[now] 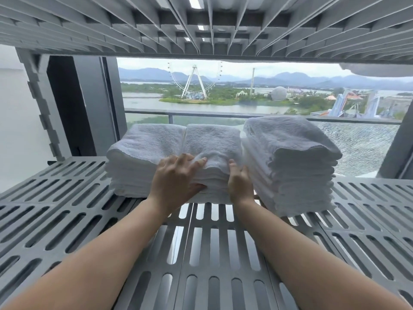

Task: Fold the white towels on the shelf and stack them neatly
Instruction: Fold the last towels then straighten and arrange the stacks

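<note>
- The grey slotted shelf (67, 198) carries all the white towels: three folded stacks side by side toward its back. No unfolded towel shows, so the folding looks done.
- The right stack (290, 157) stands tallest, its edges fairly even.
- The left stack (138, 153) is lower and touches the middle stack (212, 139).
- The middle stack's top front edge is rumpled, so squaring it seems to be what is left for you.
- Your left grip (176, 177) clasps that stack's upper layers, fingers on top and thumb against the front.
- Your right grip (240, 184) lies against its right side. The fingers are mostly hidden, so I cannot tell whether it grasps.
</note>
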